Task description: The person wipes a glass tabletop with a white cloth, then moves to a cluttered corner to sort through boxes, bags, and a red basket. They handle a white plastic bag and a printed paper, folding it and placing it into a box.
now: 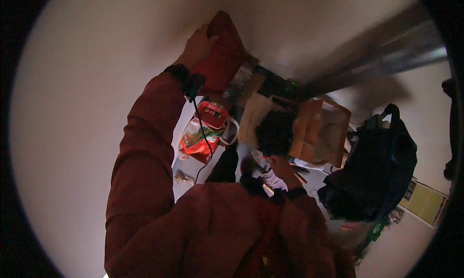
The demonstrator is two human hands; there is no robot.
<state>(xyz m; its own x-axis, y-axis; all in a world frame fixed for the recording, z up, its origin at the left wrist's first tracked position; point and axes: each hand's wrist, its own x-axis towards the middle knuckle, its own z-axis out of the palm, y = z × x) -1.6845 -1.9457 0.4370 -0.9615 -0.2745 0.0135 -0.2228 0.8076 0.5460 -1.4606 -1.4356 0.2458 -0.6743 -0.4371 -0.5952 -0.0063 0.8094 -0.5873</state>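
My left hand [198, 48] is raised at the upper left, its fingers and thumb on the edge of a dark red flat piece, perhaps cloth or a bag [224, 57]. A black device with a cable [194, 86] is at that wrist. Lower down, my right hand [282, 167] is near my body, just below a dark, fuzzy item [275, 133]; the dim picture does not settle whether it grips anything. Beside it lies a pale purple item [274, 180]. A brown paper bag [308, 133] stands to the right of the dark item.
A red-lidded container [212, 115] and an orange plastic bag [201, 144] are on the left. A beige bag [253, 115] stands in the middle. On the right hangs a dark bag or garment [377, 169]. Pale walls [72, 115] rise around the crowded floor.
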